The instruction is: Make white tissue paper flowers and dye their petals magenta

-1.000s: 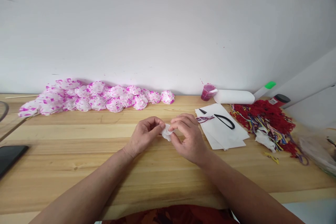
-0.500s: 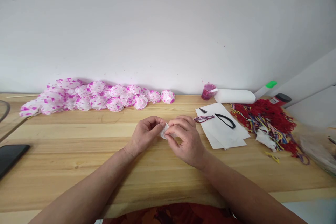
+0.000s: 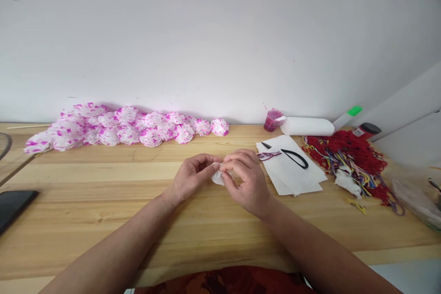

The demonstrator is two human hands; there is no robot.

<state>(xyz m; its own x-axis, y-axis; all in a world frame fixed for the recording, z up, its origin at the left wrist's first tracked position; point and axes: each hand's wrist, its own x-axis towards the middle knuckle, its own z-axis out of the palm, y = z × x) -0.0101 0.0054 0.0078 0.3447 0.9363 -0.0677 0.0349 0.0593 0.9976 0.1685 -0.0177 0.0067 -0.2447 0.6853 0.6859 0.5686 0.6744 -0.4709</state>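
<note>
My left hand and my right hand meet over the middle of the wooden table. Between their fingertips is a small white folded piece of paper. Both hands pinch it, fingers curled, just above the tabletop. White sheets of paper lie just to the right of my right hand, with black scissors on top and a striped twist tie at their near-left corner.
A row of pink-and-white paper flowers lies along the wall at the back left. A pink cup, a white roll, a green-capped bottle and a pile of red and coloured ties sit at the right. A black phone lies at the left edge.
The hands have stayed in place; the fingers have shifted slightly, working the white paper between them. Nothing else has moved.
</note>
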